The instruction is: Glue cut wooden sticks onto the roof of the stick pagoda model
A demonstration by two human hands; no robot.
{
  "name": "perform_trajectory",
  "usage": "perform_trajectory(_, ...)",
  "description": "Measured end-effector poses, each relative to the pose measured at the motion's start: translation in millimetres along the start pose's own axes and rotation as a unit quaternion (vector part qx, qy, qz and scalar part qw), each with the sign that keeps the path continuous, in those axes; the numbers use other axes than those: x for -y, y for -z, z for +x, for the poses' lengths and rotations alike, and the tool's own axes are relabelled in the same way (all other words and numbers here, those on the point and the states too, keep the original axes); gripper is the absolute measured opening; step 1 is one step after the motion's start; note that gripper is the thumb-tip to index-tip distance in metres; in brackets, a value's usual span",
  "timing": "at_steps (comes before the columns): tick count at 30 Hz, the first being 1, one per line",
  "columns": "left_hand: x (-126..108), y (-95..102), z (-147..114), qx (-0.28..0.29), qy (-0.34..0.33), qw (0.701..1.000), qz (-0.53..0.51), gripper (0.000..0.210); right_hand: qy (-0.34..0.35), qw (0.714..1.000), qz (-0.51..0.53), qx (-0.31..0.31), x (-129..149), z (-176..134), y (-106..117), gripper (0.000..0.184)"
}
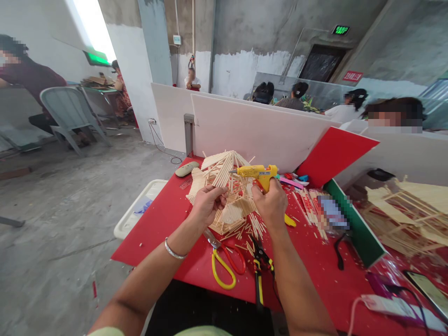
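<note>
My right hand [271, 200] grips a yellow hot glue gun [257, 171], its nozzle pointing left at the fan of thin wooden sticks [224, 171]. At the lower end of that fan, my left hand [210, 203] is closed in a pinch on the sticks; its fingertips partly hide the hold. Behind and below both hands stands a model building [234, 210] made of the same sticks, with a peaked roof. Loose sticks [257, 226] lie beside its base. Scissors [224, 266] with a red and a yellow handle and black-and-yellow pliers [259, 268] rest nearer me.
The red tabletop [157, 228] carries bundled sticks [308, 205], a phone [332, 212] and a pale oblong object [186, 169]. A white partition [252, 126] rises behind. Another stick model [413, 214] stands right, past a green board [364, 233]. Several people sit beyond.
</note>
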State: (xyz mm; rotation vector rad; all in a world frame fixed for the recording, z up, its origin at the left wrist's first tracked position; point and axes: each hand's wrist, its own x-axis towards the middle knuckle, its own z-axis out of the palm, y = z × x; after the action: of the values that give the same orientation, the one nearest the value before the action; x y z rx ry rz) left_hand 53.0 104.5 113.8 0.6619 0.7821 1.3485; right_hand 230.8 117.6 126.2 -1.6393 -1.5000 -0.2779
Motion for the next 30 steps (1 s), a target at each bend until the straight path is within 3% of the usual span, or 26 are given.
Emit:
perform_trajectory(19, 0, 0.5, -1, 0.008, -0.003, 1.000, 0.002, 0.020, -0.007, 1.000, 0.005, 0.005, 0, 0, 1, 0.021)
perform_trajectory(30, 1, 11.0, -3, 0.026, 0.042, 0.999, -0.020, 0.027, -0.054, 0.992, 0.108, 0.038, 2, -4, 18, 0.036)
